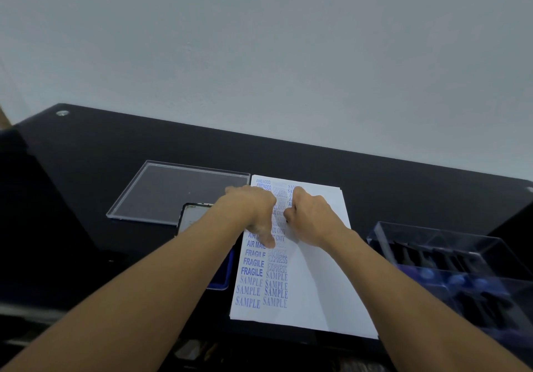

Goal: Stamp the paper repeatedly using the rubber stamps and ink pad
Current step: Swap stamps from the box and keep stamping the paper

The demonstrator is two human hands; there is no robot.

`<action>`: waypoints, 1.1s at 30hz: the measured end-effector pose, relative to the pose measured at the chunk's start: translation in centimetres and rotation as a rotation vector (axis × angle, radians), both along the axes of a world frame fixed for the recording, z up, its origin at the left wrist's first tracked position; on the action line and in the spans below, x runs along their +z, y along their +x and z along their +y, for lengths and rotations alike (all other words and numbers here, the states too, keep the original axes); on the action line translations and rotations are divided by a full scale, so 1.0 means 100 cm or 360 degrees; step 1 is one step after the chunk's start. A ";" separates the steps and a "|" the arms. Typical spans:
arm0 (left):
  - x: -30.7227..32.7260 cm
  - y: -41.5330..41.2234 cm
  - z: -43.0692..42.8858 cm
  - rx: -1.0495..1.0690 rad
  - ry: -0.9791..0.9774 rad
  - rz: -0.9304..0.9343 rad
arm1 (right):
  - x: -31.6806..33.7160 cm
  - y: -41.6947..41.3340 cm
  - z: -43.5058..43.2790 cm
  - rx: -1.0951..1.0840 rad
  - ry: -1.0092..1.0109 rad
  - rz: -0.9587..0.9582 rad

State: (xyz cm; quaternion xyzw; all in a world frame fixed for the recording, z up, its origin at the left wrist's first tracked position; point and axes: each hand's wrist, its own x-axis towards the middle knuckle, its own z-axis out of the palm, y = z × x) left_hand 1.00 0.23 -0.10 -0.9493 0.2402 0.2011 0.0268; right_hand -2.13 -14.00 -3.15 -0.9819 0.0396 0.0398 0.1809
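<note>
On the black desk lies the paper, blue stamped words in columns on its left part. Near its top the left hand presses it with straight fingers. The right hand is curled beside, perhaps round a stamp; I cannot tell. An ink pad lies just left, a box of stamps right.

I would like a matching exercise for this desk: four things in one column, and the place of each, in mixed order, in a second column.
1 paper
2 clear lid
3 stamp box
4 ink pad

a right of the paper
b left of the paper, far side
c in the middle, with blue words
d left of the paper, near side

Pairs: 1-c, 2-b, 3-a, 4-d
</note>
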 end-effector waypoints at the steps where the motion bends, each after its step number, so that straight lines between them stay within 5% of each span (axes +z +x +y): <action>1: 0.000 -0.002 0.001 0.0001 -0.0004 -0.0019 | 0.001 -0.001 0.000 0.0004 -0.0001 0.0004; 8: 0.000 -0.010 0.002 0.0033 -0.0061 -0.0097 | 0.009 0.000 -0.005 0.0081 -0.0069 0.0065; 14: 0.011 -0.009 0.009 0.0114 -0.0256 -0.0192 | 0.044 0.000 -0.037 -0.0169 0.0388 -0.0251; 20: 0.021 -0.006 0.017 0.0247 -0.0467 -0.0295 | 0.061 -0.006 -0.049 -0.0236 0.0610 -0.0201; 33: 0.036 -0.016 0.013 0.0259 -0.0460 -0.0345 | 0.065 -0.018 -0.056 -0.0135 0.0517 -0.0098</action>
